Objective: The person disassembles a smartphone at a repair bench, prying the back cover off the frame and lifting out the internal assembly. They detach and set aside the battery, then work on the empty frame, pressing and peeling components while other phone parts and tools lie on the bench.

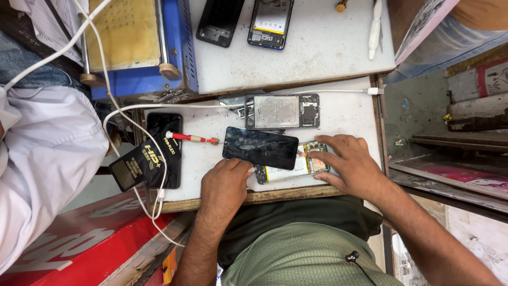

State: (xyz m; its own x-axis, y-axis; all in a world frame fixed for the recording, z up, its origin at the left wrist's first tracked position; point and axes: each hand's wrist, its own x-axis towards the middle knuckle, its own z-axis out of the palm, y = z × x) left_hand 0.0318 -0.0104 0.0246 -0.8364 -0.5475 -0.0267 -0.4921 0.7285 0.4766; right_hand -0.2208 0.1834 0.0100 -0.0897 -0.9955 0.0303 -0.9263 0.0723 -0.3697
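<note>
My left hand (225, 185) rests at the near edge of a white work board (344, 114), its fingertips touching the lower edge of a dark phone screen panel (260, 148). That panel lies tilted across an opened phone body (288, 168) whose battery and green circuit board show. My right hand (346, 161) presses down on the right end of this opened phone, fingers spread over the circuit board. A metal phone frame (282, 112) lies just beyond. A red-handled screwdriver (191, 138) lies to the left of the screen panel.
A black phone (164, 127) and a black packet (138, 165) sit at the left with white cables (119, 114) over them. A blue machine (143, 47) stands at back left. Two more opened phones (271, 22) lie on a farther board. Another person's white sleeve (42, 159) is at left.
</note>
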